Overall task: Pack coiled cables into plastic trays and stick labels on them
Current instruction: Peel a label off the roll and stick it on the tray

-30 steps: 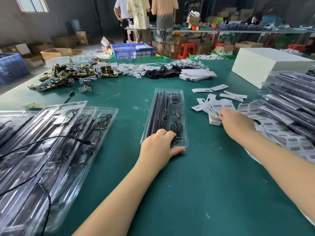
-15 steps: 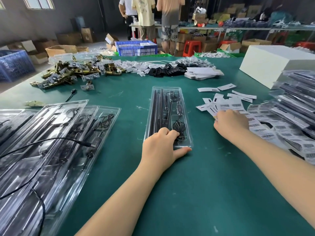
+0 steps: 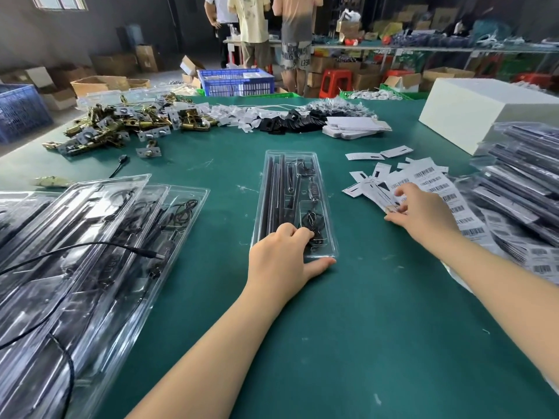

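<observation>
A big green desk (image 3: 348, 343) holds a pile of shiny gold and silver metal parts (image 3: 127, 124) at its far left, with a heap of small white and black bits (image 3: 272, 116) beside it and a white box (image 3: 484, 110) at the far right. Behind the desk sit a blue basket (image 3: 236, 82), a red stool (image 3: 335, 81) and many brown boxes (image 3: 99, 83) on the floor. Three people (image 3: 251, 28) stand by a long table at the back.
</observation>
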Demonstrator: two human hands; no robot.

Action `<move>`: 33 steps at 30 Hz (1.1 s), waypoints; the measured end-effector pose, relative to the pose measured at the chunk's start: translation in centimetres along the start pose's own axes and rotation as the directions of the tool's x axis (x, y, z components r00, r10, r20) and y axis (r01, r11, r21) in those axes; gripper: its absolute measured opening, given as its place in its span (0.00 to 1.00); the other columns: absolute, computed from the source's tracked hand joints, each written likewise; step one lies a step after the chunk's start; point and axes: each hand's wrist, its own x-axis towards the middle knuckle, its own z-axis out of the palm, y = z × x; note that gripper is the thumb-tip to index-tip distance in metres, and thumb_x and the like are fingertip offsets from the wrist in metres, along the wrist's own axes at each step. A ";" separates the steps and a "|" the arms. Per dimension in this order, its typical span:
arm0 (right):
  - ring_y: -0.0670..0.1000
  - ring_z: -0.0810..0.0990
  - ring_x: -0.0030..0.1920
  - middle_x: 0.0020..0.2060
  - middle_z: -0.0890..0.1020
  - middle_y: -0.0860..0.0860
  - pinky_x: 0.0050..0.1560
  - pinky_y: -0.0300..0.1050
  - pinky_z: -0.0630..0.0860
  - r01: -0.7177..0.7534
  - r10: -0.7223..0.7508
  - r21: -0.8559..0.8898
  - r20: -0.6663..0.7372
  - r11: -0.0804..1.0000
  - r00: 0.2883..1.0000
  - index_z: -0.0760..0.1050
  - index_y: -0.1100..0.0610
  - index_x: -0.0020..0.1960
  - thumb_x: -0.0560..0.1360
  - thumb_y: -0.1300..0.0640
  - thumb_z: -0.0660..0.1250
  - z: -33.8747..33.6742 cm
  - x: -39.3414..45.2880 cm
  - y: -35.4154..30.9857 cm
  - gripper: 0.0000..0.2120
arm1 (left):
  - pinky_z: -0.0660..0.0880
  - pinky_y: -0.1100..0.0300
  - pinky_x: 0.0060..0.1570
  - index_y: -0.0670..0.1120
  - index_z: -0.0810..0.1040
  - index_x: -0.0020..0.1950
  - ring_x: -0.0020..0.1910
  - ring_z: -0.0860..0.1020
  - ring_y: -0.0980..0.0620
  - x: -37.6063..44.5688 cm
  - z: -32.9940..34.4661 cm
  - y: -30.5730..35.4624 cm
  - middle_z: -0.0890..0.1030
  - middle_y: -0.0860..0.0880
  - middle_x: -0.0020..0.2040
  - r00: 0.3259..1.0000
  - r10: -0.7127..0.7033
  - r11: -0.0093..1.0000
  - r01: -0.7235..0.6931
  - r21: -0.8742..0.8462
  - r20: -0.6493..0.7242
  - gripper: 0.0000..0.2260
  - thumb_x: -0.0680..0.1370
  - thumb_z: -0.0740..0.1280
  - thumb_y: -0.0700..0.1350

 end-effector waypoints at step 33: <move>0.59 0.76 0.46 0.47 0.78 0.58 0.40 0.44 0.71 -0.067 0.129 -0.323 0.174 0.944 0.976 0.68 0.55 0.40 0.74 0.65 0.59 -2.4 3.4 -2.8 0.08 | 0.64 0.65 0.30 0.54 0.83 0.51 0.33 0.80 0.51 0.1 -0.2 0.1 0.80 0.54 0.42 0.995 0.026 1.000 -0.026 0.010 -0.093 0.25 0.64 0.70 0.71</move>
